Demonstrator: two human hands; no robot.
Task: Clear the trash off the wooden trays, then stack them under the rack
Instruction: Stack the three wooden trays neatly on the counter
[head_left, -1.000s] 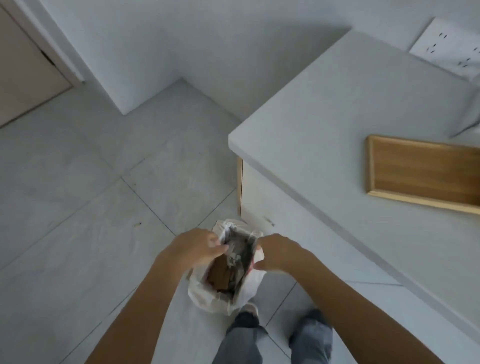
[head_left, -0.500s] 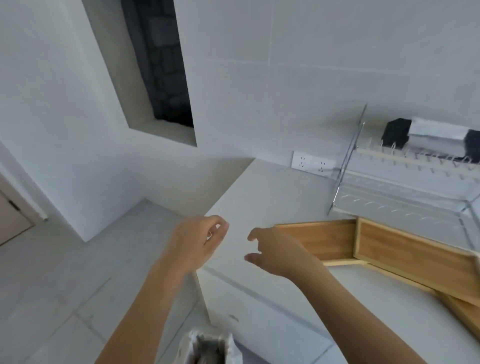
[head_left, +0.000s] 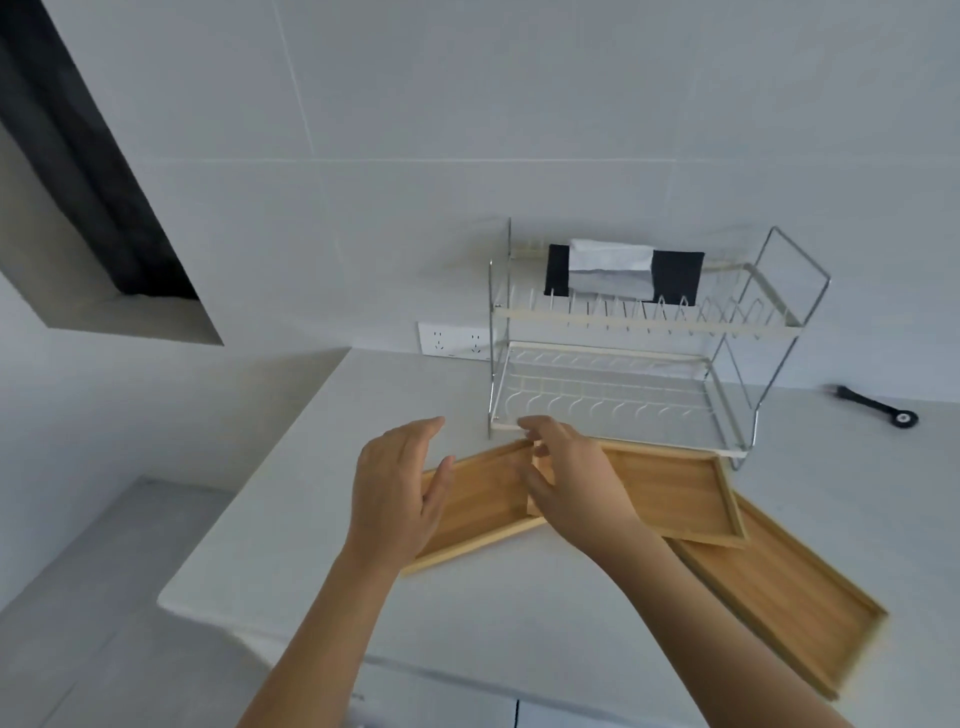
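Three wooden trays on the white counter (head_left: 311, 519) before the wire rack (head_left: 623, 364) — left tray (head_left: 483, 499), middle tray (head_left: 675, 493) overlapping its right end, right tray (head_left: 779, 597) angled off toward the counter edge. Left hand (head_left: 395, 493) spread loose, empty, above the left tray's near-left end. Right hand (head_left: 566, 478) likewise unclenched, fingers (head_left: 535, 428) curled over the trays' overlap — contact unclear.

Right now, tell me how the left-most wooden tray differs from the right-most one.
The left tray lies angled with its far end toward the rack; the right tray slants away toward the counter's front right. The left tray sits under both open hands, the left hand and the right hand; the right tray is untouched. The middle tray overlaps each at one end. Both are shallow, rimmed, light wood and bare of trash.
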